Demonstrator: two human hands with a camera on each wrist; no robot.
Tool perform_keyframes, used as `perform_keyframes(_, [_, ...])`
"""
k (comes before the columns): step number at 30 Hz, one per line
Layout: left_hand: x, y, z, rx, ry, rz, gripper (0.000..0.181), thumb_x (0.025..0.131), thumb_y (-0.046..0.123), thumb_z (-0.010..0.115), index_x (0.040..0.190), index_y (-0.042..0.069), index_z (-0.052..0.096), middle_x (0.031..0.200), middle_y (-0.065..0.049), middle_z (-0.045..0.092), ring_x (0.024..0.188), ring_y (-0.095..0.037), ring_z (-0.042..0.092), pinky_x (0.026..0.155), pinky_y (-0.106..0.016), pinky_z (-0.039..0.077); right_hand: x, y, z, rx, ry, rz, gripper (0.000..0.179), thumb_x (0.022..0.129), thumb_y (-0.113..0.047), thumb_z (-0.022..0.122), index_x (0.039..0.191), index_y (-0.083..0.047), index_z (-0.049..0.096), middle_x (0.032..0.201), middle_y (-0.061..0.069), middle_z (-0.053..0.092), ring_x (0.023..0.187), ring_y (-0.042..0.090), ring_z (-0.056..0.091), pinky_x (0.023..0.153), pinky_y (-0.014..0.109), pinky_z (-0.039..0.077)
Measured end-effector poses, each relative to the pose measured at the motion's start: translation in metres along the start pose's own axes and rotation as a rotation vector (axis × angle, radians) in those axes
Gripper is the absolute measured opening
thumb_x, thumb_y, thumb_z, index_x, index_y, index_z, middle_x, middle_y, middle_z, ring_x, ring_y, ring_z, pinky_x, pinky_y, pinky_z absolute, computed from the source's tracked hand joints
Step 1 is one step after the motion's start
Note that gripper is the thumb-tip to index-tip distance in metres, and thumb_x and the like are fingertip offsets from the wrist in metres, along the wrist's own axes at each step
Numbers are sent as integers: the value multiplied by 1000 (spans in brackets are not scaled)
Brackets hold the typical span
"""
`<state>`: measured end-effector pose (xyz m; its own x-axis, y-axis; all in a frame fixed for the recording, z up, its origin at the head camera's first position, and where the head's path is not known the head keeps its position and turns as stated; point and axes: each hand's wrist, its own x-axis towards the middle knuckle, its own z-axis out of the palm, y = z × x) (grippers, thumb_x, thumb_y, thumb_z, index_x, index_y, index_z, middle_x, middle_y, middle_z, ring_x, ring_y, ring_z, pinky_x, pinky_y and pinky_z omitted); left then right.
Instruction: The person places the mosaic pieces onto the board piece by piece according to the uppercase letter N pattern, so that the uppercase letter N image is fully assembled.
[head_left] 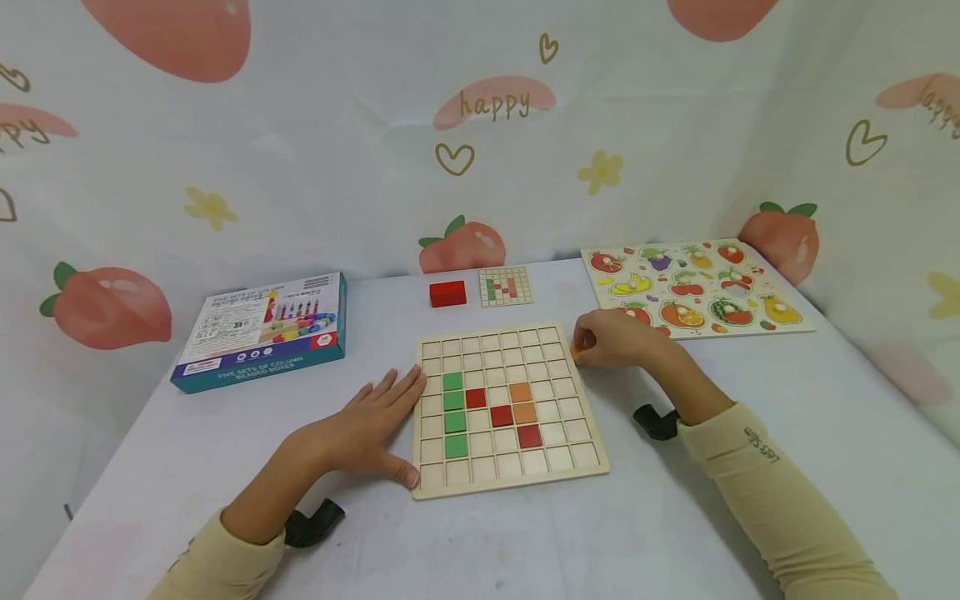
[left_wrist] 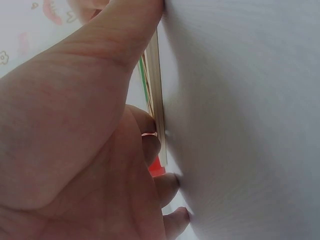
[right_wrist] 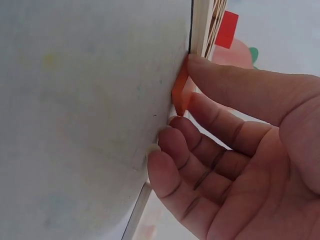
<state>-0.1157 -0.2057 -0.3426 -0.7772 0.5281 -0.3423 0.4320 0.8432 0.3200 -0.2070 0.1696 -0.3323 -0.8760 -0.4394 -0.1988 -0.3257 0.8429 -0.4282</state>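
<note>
A wooden grid board lies flat in the middle of the table. In its cells sit a column of green tiles, three red tiles on a diagonal and two orange tiles. My left hand rests along the board's left edge, fingers spread and thumb at the near corner. In the left wrist view, its fingertips touch the board's side. Beyond the right edge, my right hand pinches an orange tile between thumb and forefinger, low at the tabletop; its other fingers are loosely bent.
Behind the board are a red block and a small pattern card showing a coloured grid. A fruit puzzle board lies at the back right. At the back left is a flat bead-set box. A printed curtain hangs behind.
</note>
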Motion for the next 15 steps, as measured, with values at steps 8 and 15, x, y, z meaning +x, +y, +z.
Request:
perform_keyframes(8, [0,-1,1,0,-2,2,131,68,72,76,162,10,9,168,-9,2,151,-40,-6,117,-63,3,0,2,0,44,1,-13,16,87,-9,75,92,-6,60,83,5,56,80,22,52,70,34,45])
perform_keyframes(15, [0,-1,2,-1,0,2,131,67,73,76,162,11,10,168,-8,2,151,-39,-7,117,-62,3,-3,0,-2,83,40,-67,14,87,-6,76,86,-7,61,81,4,56,80,21,52,69,34,44])
